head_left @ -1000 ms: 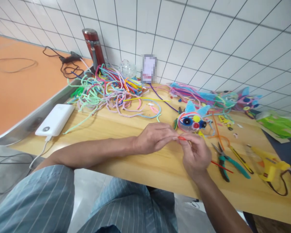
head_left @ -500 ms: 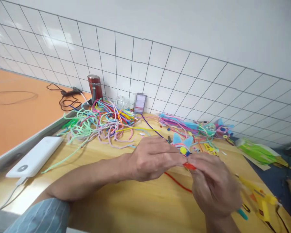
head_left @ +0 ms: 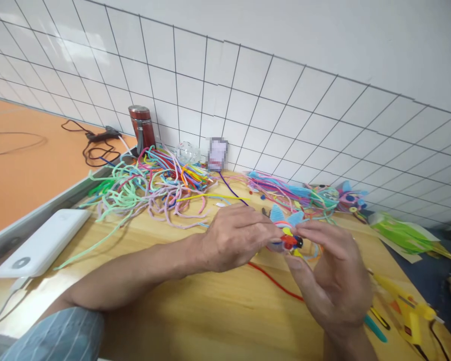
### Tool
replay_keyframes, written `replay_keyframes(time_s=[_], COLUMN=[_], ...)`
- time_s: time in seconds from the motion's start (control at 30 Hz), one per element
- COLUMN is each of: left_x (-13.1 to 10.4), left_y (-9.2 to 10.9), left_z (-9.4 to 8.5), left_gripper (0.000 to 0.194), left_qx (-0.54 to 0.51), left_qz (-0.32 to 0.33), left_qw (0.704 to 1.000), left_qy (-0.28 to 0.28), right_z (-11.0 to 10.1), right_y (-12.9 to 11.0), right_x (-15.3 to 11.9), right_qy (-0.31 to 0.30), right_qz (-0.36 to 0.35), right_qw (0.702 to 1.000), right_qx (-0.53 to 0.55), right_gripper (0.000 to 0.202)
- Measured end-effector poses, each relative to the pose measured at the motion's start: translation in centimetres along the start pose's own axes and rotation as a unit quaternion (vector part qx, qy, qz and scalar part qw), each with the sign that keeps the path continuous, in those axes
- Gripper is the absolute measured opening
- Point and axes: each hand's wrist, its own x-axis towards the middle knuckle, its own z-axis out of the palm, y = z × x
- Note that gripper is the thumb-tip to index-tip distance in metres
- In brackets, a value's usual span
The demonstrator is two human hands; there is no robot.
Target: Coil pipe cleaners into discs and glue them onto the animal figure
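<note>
A small craft figure (head_left: 288, 240) with light-blue ribbed ears, a red piece, a black bead-like spot and yellow bits is in front of me, above the table. My left hand (head_left: 235, 238) is closed on its left side, with fingers pinched near the red piece. My right hand (head_left: 332, 271) is at its right side, thumb and fingers spread apart around it. Whether the right fingertips touch it, I cannot tell. Below the hands, a red pipe cleaner (head_left: 274, 282) lies on the wooden table (head_left: 195, 316).
A tangled heap of pipe cleaners (head_left: 158, 185) lies behind on the left, near a red flask (head_left: 142, 130), clear ball (head_left: 188, 153) and phone (head_left: 217, 154). A white power bank (head_left: 41, 243) is on the left, a yellow glue gun (head_left: 409, 313) on the right.
My right thumb and fingers have spread apart from their pinch at the red piece. The figure now shows more of its red, black and yellow front. My left hand keeps its hold.
</note>
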Motion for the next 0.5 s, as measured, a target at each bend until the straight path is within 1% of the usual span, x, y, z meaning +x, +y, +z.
replay_keyframes(time_s=[0.1,0.2,0.3,0.5], left_x=[0.0,0.1,0.2,0.2], left_y=[0.2,0.4,0.6,0.7], left_z=[0.1,0.2,0.2,0.3], left_gripper=[0.008,0.006,0.006,0.009], left_qx=[0.02,0.034,0.037,0.037], left_qz=[-0.002,0.004,0.008,0.008], left_qw=[1.0,0.999,0.999,0.999], left_qy=[-0.009,-0.009,-0.014,-0.02], right_z=[-0.2,-0.2,-0.1,0.1], right_y=[-0.6,-1.2,-1.4,-1.1], right_x=[0.7,1.3,1.5,1.2], right_qy=[-0.02,-0.039,-0.045,-0.041], right_qz=[-0.049,-0.066,-0.076,-0.069], right_qw=[0.997,0.994,0.992,0.993], right_qx=[-0.048,-0.083,-0.09,-0.082], right_gripper=[0.043,0.033,0.027,0.023])
